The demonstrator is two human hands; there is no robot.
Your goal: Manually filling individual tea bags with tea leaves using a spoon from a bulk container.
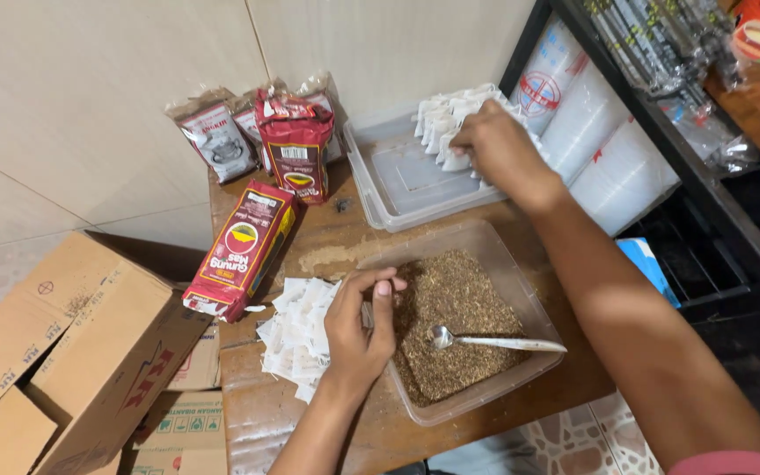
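Note:
My right hand (496,145) reaches to the far side of the small wooden table (327,251) and closes on a white filled paper pouch among a row of white pouches (447,119) standing in a clear plastic lid tray (398,189). My left hand (358,321) rests at the left rim of a clear plastic tub (521,374) of loose brown tea (450,308), fingers curled with nothing seen in them. A metal spoon (485,341) lies in the tea. A pile of empty white paper pouches (296,339) lies just left of my left hand.
A red tea packet (244,249) lies on the table; several more packets (257,132) stand against the tiled wall. Cardboard boxes (81,352) sit at the left. Stacks of plastic cups (587,123) fill a black shelf (679,149) at the right.

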